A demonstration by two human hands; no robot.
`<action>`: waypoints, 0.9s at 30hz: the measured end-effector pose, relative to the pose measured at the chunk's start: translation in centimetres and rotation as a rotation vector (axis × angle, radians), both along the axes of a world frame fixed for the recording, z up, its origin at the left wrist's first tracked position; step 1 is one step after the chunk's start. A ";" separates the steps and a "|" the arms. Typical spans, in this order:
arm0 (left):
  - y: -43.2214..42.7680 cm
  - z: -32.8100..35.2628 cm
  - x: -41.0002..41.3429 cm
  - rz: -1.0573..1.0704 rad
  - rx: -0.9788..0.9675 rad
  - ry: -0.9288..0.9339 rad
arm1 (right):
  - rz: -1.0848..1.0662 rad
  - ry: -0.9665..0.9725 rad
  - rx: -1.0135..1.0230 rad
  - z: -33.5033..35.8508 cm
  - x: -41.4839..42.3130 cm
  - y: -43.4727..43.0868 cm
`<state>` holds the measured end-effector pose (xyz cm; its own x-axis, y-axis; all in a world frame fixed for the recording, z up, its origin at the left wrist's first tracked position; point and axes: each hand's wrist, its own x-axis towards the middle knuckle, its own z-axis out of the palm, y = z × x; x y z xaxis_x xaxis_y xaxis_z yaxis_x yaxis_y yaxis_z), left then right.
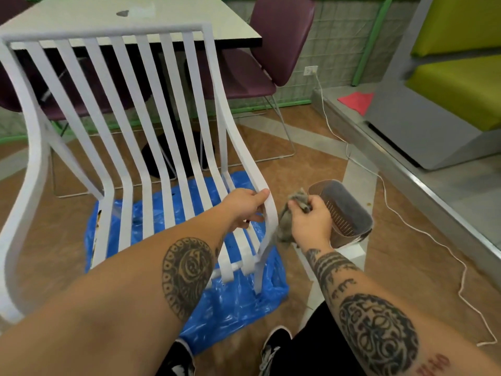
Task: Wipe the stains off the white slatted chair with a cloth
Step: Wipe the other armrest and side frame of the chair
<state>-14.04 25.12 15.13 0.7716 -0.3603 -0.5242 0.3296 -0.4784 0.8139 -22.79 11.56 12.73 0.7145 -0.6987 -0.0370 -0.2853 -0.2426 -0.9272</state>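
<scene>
Grey cloth (284, 226) is clutched in the right hand (309, 221), just right of the left hand (242, 208), by which a rail of the white slatted chair (108, 31) is gripped; tipping could be caused by hard rubbing.

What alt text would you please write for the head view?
The left hand grips the outer slat of a white slatted chair while the right hand holds a grey cloth against it, over blue plastic sheeting.

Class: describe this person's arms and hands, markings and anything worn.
No sleeves or gloves show on the left hand or right hand. The left forearm bears a round dark tattoo; the right forearm has dark bands near the wrist, a large round tattoo and red lettering.
</scene>
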 end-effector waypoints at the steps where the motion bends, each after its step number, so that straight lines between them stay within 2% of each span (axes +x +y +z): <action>1: 0.2 0.2 -0.2 -0.010 0.061 -0.067 | 0.009 -0.070 0.009 1.4 0.4 0.3; 3: 0.7 1.0 -0.1 0.052 0.132 -0.243 | 0.030 -0.203 0.027 4.1 1.0 1.1; 4: 1.0 1.9 0.0 0.102 0.092 -0.294 | 0.049 -0.258 0.025 5.4 1.3 1.4; 6: 1.5 4.3 0.3 0.113 -0.073 -0.267 | 0.103 -0.316 0.021 7.5 2.0 2.2; 8: 2.1 6.9 0.3 -0.010 -0.188 -0.200 | 0.166 -0.364 0.081 9.5 2.8 3.0; 11: 3.5 9.6 0.2 -0.093 -0.194 -0.275 | 0.183 -0.457 0.219 11.6 3.6 3.6; 14: 4.7 10.8 0.0 -0.019 -0.157 -0.369 | 0.283 -0.472 0.249 12.2 3.0 3.8; 16: 5.0 10.8 -0.5 0.056 -0.200 -0.331 | 0.422 -0.414 0.236 11.5 2.4 4.3; 18: 4.8 10.3 -1.0 0.073 -0.293 -0.211 | 0.496 -0.334 0.165 10.7 1.8 4.8; 20: 4.6 9.6 -1.3 0.058 -0.429 -0.023 | 0.455 -0.281 -0.001 10.0 1.7 4.7; 22: 4.5 8.5 -1.2 0.031 -0.514 0.098 | 0.390 -0.281 -0.030 9.5 1.9 3.5; 24: 4.3 7.1 -0.4 0.069 -0.495 0.071 | 0.268 -0.304 0.009 8.9 2.2 1.6; 27: 4.1 4.1 1.2 0.258 -0.369 -0.043 | 0.066 -0.272 0.046 6.5 2.9 -1.2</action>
<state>-12.88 29.23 19.25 0.8792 -0.3097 -0.3620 0.3618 -0.0602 0.9303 -19.86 10.37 19.24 0.7464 -0.6523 0.1318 -0.0092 -0.2082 -0.9780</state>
